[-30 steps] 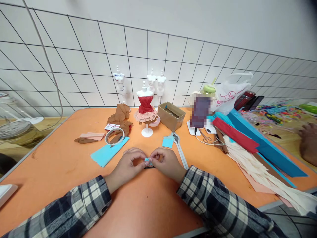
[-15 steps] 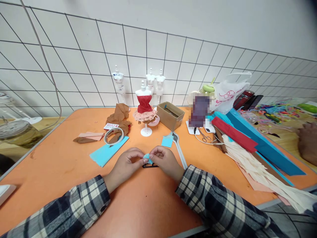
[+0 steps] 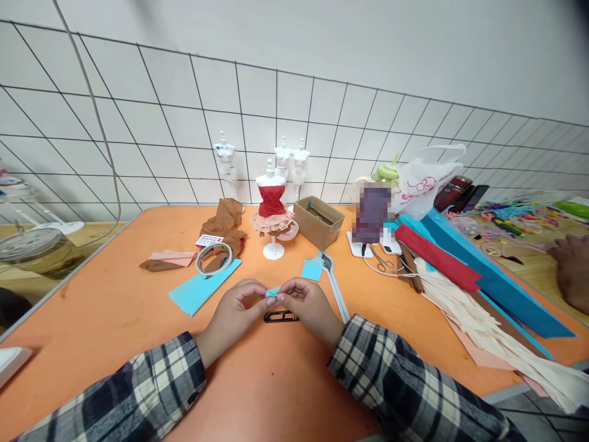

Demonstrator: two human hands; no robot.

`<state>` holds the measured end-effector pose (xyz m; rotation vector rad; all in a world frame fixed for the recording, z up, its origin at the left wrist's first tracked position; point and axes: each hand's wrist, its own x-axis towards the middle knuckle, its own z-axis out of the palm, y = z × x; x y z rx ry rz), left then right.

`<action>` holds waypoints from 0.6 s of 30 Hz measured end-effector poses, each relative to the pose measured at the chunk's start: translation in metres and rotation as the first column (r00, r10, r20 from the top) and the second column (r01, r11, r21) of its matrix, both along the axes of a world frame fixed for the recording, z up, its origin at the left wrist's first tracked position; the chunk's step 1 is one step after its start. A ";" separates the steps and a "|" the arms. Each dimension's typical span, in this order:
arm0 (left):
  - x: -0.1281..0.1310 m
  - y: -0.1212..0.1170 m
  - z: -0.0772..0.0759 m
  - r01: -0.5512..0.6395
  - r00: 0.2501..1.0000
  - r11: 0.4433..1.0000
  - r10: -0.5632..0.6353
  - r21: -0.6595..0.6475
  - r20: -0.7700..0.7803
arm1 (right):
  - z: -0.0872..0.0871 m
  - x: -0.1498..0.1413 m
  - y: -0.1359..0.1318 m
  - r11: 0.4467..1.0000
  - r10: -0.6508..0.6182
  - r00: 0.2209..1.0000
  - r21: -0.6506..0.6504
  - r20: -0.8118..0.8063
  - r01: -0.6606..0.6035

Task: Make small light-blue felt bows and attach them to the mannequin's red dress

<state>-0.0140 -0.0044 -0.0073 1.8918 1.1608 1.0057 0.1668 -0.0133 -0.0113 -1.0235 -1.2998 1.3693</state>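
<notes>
Between my fingertips is a small gathered piece of light blue crepe paper (image 3: 272,292). My left hand (image 3: 242,305) pinches its left side, and my right hand (image 3: 309,305) pinches its right side. Just below them a black thread snips-like tool (image 3: 280,317) lies flat on the orange table (image 3: 239,380). A small blue paper square (image 3: 313,269) sits beyond my right hand, beside a grey-white strap-like tool (image 3: 337,285). Beyond my left hand lies a folded blue crepe strip (image 3: 202,287), with a roll of tape (image 3: 214,259) resting on its far end.
A dress form (image 3: 271,205) in a red top and ruffled pink skirt stands ahead, with several bare white forms behind. Nearby are a cardboard box (image 3: 318,222), brown crepe paper (image 3: 223,221), scissors (image 3: 383,261) and crepe strips (image 3: 460,307). Another person's hand (image 3: 570,270) shows at far right.
My hands have shifted slightly off the black tool, which shows more fully now. The blue piece looks flatter between my fingers. The whole view has tilted a little upward.
</notes>
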 end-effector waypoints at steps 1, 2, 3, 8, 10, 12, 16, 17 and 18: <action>0.000 0.000 0.000 -0.005 1.000 1.000 0.005 0.014 0.001 | 0.000 0.000 0.000 0.999 0.009 0.999 -0.037 -0.031 -0.010; 0.001 -0.001 0.000 -0.010 1.000 1.000 0.009 0.028 0.002 | 0.000 0.000 0.000 0.996 0.016 0.998 -0.083 -0.060 -0.021; 0.001 -0.001 0.000 -0.018 1.000 0.999 0.018 0.045 0.007 | 0.000 -0.001 0.000 0.991 0.017 0.996 -0.130 -0.087 -0.028; 0.002 -0.001 0.001 -0.030 0.999 0.997 0.028 0.075 0.029 | 0.002 -0.004 -0.002 0.943 -0.050 0.968 -0.331 -0.245 -0.035; 0.002 -0.002 0.001 -0.034 0.999 0.997 0.032 0.072 0.027 | 0.005 -0.004 0.000 0.925 -0.047 0.954 -0.373 -0.295 -0.069; 0.001 -0.001 0.001 -0.053 0.998 0.996 0.050 0.072 0.045 | 0.011 -0.001 0.006 0.935 -0.042 0.959 -0.349 -0.281 -0.061; 0.000 0.008 0.001 -0.146 0.973 0.989 0.140 0.020 0.181 | 0.032 0.011 0.030 0.988 -0.105 0.985 -0.131 -0.137 0.087; 0.000 0.012 0.001 -0.167 0.966 0.986 0.163 0.003 0.200 | 0.037 0.014 0.036 0.992 -0.113 0.987 -0.077 -0.113 0.104; 0.000 0.016 0.000 -0.183 0.962 0.983 0.180 -0.005 0.207 | 0.041 0.016 0.042 0.993 -0.112 0.989 -0.039 -0.099 0.109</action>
